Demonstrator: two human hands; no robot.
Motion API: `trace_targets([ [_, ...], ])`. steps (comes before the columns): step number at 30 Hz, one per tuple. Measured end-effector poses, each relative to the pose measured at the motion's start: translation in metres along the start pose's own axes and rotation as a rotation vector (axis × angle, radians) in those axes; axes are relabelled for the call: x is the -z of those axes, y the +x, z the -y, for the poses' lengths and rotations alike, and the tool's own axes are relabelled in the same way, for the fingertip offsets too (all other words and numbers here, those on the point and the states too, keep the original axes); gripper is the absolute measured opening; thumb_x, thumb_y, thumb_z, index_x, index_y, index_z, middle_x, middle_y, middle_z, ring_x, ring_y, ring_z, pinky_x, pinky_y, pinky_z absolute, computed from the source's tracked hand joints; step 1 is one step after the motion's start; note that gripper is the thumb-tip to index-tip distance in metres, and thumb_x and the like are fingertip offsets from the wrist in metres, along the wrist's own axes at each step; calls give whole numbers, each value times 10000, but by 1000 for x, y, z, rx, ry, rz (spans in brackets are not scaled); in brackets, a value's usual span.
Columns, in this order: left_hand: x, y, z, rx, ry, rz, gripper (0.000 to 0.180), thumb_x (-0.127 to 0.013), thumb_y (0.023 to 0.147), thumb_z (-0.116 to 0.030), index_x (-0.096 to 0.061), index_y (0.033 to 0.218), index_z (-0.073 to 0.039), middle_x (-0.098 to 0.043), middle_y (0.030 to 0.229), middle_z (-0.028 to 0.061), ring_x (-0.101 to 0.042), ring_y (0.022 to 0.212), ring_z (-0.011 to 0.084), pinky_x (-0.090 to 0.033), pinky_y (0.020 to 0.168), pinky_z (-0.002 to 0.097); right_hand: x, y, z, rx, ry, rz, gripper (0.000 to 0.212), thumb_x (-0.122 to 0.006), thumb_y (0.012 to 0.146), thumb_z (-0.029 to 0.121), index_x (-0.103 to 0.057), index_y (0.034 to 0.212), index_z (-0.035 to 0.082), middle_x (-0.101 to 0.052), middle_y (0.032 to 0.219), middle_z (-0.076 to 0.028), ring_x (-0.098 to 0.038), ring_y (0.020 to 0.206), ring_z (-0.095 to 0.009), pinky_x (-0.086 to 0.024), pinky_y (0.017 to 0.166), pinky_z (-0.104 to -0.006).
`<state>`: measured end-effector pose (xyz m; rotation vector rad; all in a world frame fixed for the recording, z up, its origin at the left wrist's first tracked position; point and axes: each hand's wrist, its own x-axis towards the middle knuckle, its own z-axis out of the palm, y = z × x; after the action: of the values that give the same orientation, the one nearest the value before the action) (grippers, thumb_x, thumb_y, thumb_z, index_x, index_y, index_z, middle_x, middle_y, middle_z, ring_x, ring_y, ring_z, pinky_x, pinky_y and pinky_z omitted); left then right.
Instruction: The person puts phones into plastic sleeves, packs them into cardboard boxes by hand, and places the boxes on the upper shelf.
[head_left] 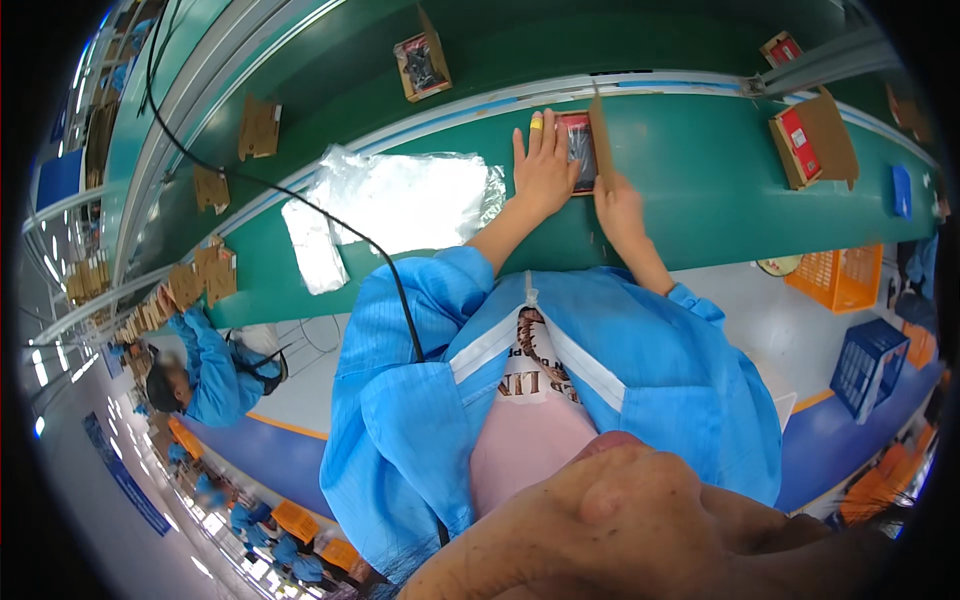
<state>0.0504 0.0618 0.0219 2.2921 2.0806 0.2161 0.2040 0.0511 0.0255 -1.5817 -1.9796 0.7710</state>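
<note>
Centrally, head view: open carton [576,118], red inside with a dark item [580,155], on the green bench [700,180], its lid [601,140] raised | left hand [546,172]: fingers extended, unclenched, along the carton's left side | right hand [621,212]: at the lid's near end, grip cannot be told | clear plastic bags [425,200]: left of both hands.

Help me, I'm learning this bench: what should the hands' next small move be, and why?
Probably swing the brown lid leftward over the box with the right hand. The lid stands raised on the box's right, dark contents lie inside, the right hand is by the lid's near end, and the left hand could steady the opposite side.
</note>
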Motion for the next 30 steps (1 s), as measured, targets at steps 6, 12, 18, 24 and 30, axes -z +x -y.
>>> trace_targets([
  [6,13,-49,43,145,-284,-239,346,-563,813,-129,-547,1134,0,-460,1281,191,-400,1213,374,-311,1030,462,15,77,-59,112,-167,-77,373,-458,930,272,-623,802,-37,-626,681,-208,-602,599,-413,-490,569,-465],
  [12,3,-94,133,164,-21,-247,349,-546,817,-120,-557,1147,-6,-486,1275,197,-439,1180,373,-335,1005,471,3,153,-57,194,-219,-441,415,-599,851,248,-550,1069,-101,-595,1030,-290,-594,912,-400,-460,791,-479],
  [18,-6,-95,173,353,49,-241,465,-510,879,-270,-487,1283,-39,-383,1403,180,-372,1262,371,-274,1040,507,-83,23,77,677,-240,236,585,-702,732,321,-519,1235,86,-439,1351,-86,-392,1249,-297,-342,980,-480],
  [24,-12,-95,193,442,89,-183,525,-462,907,-336,-427,1351,-58,-305,1455,186,-297,1329,364,-201,1078,517,-84,3,41,681,-390,268,581,-592,831,400,-472,1321,111,-328,1466,-25,-301,1336,-292,-215,1077,-521],
  [30,-22,-88,119,392,42,-55,710,-551,847,-357,-325,1372,63,-227,1472,255,-203,1383,364,-174,1101,526,-93,-1,49,609,-430,233,574,-586,840,379,-463,1323,95,-305,1478,-8,-307,1331,-296,-212,1073,-535],
])
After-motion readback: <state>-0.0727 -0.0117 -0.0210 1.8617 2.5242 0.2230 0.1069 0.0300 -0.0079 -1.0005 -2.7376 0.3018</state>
